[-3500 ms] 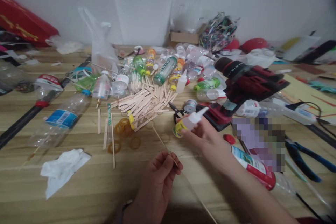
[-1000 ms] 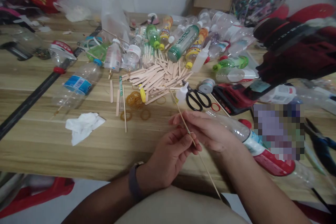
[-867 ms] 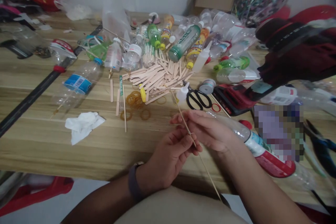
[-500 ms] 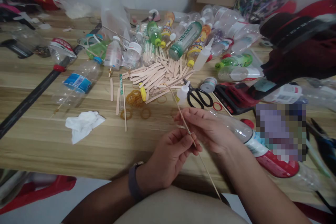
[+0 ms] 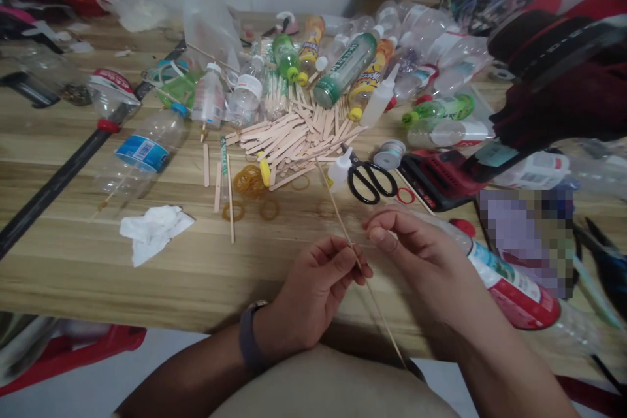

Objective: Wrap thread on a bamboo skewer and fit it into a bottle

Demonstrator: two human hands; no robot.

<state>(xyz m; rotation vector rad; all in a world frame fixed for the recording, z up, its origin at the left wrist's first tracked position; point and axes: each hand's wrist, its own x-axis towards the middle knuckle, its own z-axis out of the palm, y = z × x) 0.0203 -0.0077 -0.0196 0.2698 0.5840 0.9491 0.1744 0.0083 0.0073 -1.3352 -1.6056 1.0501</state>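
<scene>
My left hand (image 5: 327, 284) pinches a long thin wooden skewer (image 5: 385, 322) between thumb and fingers. The skewer slants from the craft-stick pile down towards my lap. To its right, apart from it, is my right hand (image 5: 409, 241), thumb and fingertips pressed together; whatever they hold, if anything, is too fine to make out. Beyond the hands lie a small glue bottle (image 5: 339, 170), black-handled scissors (image 5: 363, 191) and a red rubber band (image 5: 405, 195). A heap of flat craft sticks (image 5: 298, 137) spreads over the table, with tan rubber bands (image 5: 247, 181) at its near edge.
Plastic bottles crowd the back of the table (image 5: 186, 287). A red and black power tool (image 5: 441, 176) stands at right, near a bottle with a red label (image 5: 526, 300). On the left are a blue-label bottle (image 5: 142, 151), crumpled tissue (image 5: 155, 228) and a dark bar (image 5: 53, 189).
My right hand has come away from the skewer and moved a little right, its fingertips pinched. My left hand keeps its hold on the skewer in nearly the same place.
</scene>
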